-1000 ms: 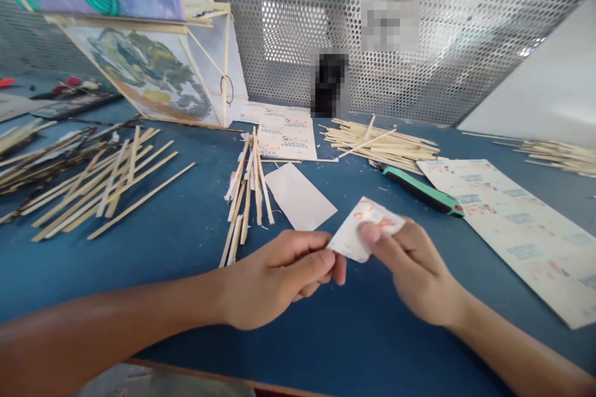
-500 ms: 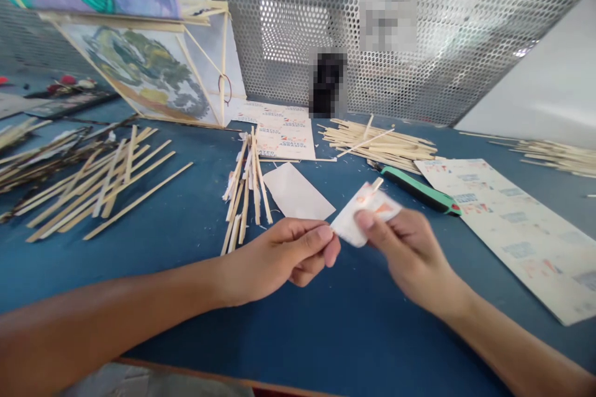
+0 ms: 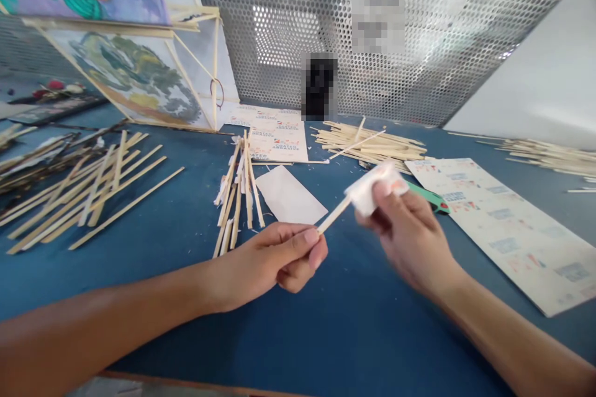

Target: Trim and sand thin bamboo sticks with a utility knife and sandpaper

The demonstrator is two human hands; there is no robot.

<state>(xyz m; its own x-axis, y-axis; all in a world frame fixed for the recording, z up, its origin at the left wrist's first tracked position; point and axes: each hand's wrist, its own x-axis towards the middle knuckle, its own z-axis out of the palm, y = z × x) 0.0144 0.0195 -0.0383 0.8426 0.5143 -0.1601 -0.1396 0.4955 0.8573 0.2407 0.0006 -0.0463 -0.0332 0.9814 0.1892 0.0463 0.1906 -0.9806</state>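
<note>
My left hand pinches the near end of a thin bamboo stick between thumb and forefinger. My right hand is closed on a folded piece of white paper with orange print, which wraps the stick's far part. The right hand is slightly blurred. Both hands hover over the blue table.
A bundle of sticks and a white paper slip lie just beyond my left hand. A green cutter, printed sheets, more stick piles and a painted paper kite lie around; a perforated metal screen stands behind.
My right hand has slid the paper up and to the right along the stick, baring more of the stick between the hands. My left hand stayed pinched on the near end.
</note>
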